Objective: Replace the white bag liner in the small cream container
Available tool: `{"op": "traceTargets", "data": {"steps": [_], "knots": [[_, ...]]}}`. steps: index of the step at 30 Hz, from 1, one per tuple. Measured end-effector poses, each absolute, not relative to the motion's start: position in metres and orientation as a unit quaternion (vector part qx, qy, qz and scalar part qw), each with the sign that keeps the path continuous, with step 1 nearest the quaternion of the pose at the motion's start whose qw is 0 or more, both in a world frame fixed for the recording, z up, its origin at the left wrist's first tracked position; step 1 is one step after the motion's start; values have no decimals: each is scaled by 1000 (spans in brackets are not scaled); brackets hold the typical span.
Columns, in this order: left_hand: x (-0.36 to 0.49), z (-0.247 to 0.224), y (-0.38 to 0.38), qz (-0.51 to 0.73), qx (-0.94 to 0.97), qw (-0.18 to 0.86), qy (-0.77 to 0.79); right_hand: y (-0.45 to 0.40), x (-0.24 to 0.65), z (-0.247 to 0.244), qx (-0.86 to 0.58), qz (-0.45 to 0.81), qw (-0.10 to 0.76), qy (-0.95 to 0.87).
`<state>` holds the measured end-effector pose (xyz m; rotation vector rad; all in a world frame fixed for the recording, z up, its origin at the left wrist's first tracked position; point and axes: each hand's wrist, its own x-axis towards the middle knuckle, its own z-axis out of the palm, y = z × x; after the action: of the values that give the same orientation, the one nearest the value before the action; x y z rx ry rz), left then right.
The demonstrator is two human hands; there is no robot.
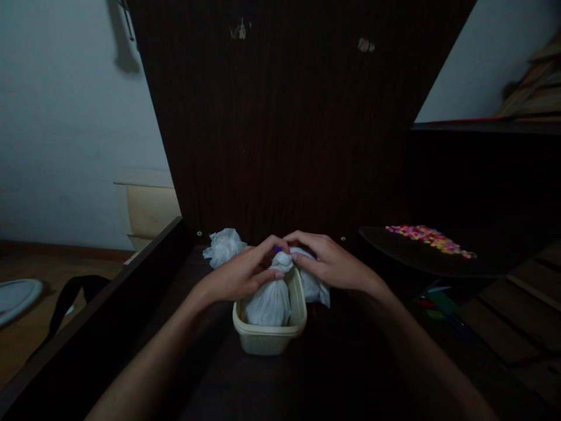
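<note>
A white bag (268,304), gathered at its neck, stands inside a cream plastic container (269,345) on the dark surface. My left hand (245,272) curls around the bag's twisted top from the left, thumb on the front. From the right, my right hand (324,260) pinches the same gathered top with thumb and fingers. Behind the container on the right, partly under my right hand, lies another white bag (314,289). Beyond my left hand sits a crumpled white plastic bag (224,247). A small purple bit shows between my hands; I cannot make out what it is.
A tall dark wooden panel (280,128) rises behind the surface, with a raised dark edge board (109,298) at the left. To the right, a rounded dark shelf (394,257) bears a heap of small colourful pieces (429,238). A green item (442,302) lies below it.
</note>
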<state>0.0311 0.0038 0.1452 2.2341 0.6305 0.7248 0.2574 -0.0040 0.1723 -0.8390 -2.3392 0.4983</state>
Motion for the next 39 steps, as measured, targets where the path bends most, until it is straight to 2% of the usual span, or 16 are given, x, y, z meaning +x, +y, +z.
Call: {"op": "traceTargets", "data": {"steps": [11, 18, 22, 26, 32, 35, 39], "knots": [[25, 147, 6, 253, 861, 373, 236, -8, 249, 178, -336, 185, 329, -863], [24, 153, -1, 337, 800, 430, 246, -10, 241, 180, -345, 147, 271, -886], [21, 156, -3, 370, 795, 399, 268, -12, 237, 188, -347, 143, 269, -887], [11, 154, -2, 412, 786, 361, 285, -11, 239, 197, -365, 194, 352, -840], [-10, 127, 1, 445, 739, 409, 297, 4, 257, 214, -361, 304, 548, -690], [-18, 102, 3, 470, 718, 445, 257, 12, 273, 222, -370, 299, 618, -626], [-21, 68, 6, 472, 707, 485, 203, 28, 298, 218, -399, 264, 657, -583]]}}
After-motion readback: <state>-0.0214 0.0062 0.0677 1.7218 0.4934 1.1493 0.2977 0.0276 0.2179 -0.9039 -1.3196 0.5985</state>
